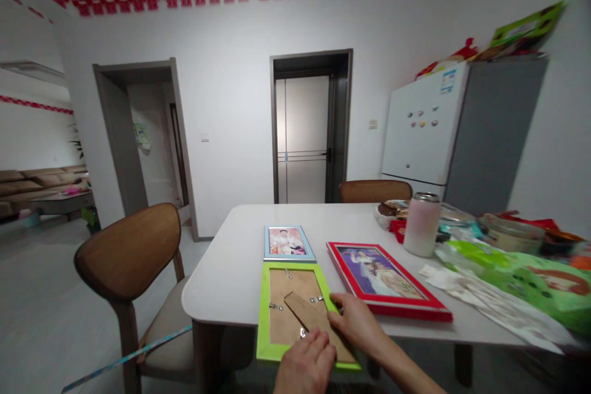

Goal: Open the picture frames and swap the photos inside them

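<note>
A lime-green picture frame (265, 320) lies back side up, its lower part jutting past the table's near edge. Its brown backing board (279, 286) shows small metal clips and a slanted stand leg (300, 308). My left hand (307, 363) presses bent, closed fingers on the lower backing, beside the bottom metal clip (303, 333); its fingertips are partly hidden. My right hand (355, 320) grips the frame's right edge, thumb on top of the back. Beyond the green one lies a light-blue framed photo (286, 241), face up. A red framed photo (383, 274) lies to the right.
The white table (221, 271) also bears a pink-white flask (422, 225), white gloves (480, 295), a green plastic package (517, 277) and bowls at right. A wooden chair (133, 252) stands left, with a patterned blue strip (133, 354) near its seat. Another chair (376, 189) stands behind.
</note>
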A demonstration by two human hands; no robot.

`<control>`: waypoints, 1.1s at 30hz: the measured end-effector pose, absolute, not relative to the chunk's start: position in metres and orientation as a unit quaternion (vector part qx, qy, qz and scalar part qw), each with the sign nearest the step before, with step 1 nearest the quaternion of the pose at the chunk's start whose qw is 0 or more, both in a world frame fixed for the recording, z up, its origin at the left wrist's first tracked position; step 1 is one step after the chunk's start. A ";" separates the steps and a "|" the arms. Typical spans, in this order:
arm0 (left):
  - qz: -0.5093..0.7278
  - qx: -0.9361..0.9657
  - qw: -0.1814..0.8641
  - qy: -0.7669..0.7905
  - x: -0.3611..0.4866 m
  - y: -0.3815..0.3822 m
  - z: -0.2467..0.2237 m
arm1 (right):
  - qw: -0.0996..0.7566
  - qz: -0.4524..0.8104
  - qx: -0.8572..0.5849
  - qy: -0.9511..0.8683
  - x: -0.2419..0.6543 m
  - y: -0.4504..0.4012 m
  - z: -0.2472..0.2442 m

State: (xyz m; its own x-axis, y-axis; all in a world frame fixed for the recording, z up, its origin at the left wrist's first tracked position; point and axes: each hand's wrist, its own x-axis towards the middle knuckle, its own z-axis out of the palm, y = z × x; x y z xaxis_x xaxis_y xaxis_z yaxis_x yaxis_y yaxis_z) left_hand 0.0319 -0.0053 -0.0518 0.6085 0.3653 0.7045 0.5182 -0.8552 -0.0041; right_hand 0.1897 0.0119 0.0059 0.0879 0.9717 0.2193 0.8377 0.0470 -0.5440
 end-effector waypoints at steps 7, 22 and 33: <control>-0.211 -0.868 -0.106 -0.438 -0.017 -0.011 -0.001 | 0.235 0.047 -0.653 -0.719 0.186 0.025 0.012; -0.244 -0.832 -0.186 -0.462 -0.026 -0.009 0.003 | 0.240 0.008 -0.650 -0.721 0.170 0.031 0.014; -0.266 -0.831 -0.177 -0.455 -0.023 -0.008 0.006 | 0.273 0.174 -0.475 -0.818 0.150 0.006 0.022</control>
